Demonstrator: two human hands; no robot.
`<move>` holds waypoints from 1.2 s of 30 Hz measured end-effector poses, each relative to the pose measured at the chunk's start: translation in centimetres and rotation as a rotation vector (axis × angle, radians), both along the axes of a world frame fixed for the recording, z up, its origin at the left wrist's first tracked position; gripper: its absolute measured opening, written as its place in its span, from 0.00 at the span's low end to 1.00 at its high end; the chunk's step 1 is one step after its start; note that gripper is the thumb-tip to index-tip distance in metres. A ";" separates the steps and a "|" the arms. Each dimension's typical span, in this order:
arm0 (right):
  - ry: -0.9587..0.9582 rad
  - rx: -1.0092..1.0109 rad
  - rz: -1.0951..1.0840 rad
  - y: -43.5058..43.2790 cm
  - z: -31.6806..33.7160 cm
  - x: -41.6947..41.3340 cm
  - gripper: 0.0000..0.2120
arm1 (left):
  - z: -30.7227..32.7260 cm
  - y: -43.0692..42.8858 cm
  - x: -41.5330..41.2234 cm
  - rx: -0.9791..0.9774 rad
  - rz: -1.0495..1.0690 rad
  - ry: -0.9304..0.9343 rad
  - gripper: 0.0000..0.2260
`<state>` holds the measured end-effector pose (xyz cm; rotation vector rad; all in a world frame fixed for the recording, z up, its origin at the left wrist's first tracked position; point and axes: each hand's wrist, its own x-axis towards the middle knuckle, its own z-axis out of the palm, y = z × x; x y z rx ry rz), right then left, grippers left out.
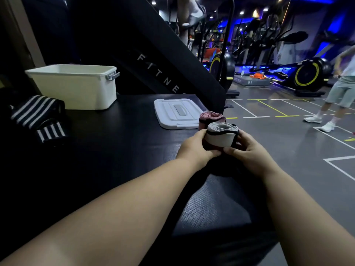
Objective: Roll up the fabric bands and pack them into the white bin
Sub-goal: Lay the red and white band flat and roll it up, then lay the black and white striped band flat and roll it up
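Both hands grip one grey roll (219, 137), a band wound tight with a black edge. The left hand (196, 146) curls its fingers against the roll's left side, and the right hand (247, 152) wraps its right side, thumbs near each other at the front. Just beyond the hands, right behind the grey roll, stands a pink roll (210, 117). Past that the lid (172, 114) lies flat on the dark tabletop (115, 141). The white bin (76, 87) sits open well off to the left of the left hand, farther back, with striped bands (38, 114) heaped before it, farther left.
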<state>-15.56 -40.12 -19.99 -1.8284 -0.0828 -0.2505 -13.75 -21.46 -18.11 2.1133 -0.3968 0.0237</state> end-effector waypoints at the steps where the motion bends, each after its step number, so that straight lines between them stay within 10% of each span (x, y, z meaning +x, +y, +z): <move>1: -0.002 -0.002 -0.015 0.0 0.0 -0.1 0.35 | 0.1 0.1 -0.2 0.008 0.000 0.002 0.26; 11: -0.332 -0.194 -0.520 3.9 3.3 -4.0 0.11 | 1.1 3.8 -1.5 0.058 -0.010 0.088 0.24; 36: 0.013 -0.483 0.127 41.0 2.9 4.4 0.13 | 1.0 38.0 -1.4 0.093 0.722 0.000 0.10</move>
